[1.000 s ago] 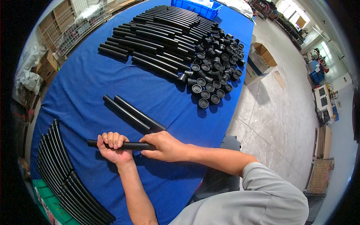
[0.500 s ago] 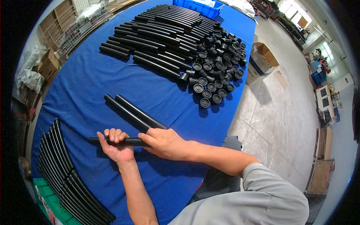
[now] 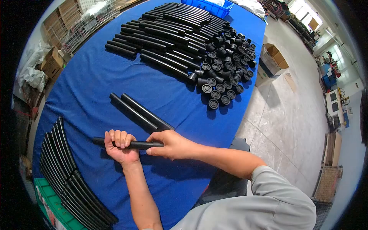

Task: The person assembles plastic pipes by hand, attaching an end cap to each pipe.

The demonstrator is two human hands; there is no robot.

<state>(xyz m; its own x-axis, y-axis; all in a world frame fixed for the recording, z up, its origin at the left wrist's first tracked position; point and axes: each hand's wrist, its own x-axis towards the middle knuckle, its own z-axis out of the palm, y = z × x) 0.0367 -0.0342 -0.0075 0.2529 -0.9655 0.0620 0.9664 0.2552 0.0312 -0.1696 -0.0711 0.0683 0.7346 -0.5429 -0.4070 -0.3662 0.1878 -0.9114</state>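
Note:
My left hand point(image 3: 122, 147) is wrapped round a black tube point(image 3: 142, 145) near its left part, palm turned up. The fingers and thumb of my right hand point(image 3: 172, 145) close on the tube's right end, which they partly hide. The tube lies roughly level above the blue cloth. Just beyond it, two more black tubes point(image 3: 134, 112) rest side by side at a slant on the cloth, their lower ends close to my right hand.
Many black tubes point(image 3: 165, 34) lie in rows at the back, beside a heap of black rubber caps point(image 3: 226, 73). Stacked tubes point(image 3: 69, 172) rest by a green crate point(image 3: 48, 203) at left. A blue bin point(image 3: 209, 8) stands behind; a cardboard box point(image 3: 270, 61) is on the floor.
My left hand has closed round the tube, its thumb now nearer the fingers. My right hand has shifted to the tube's right end. The view has moved slightly.

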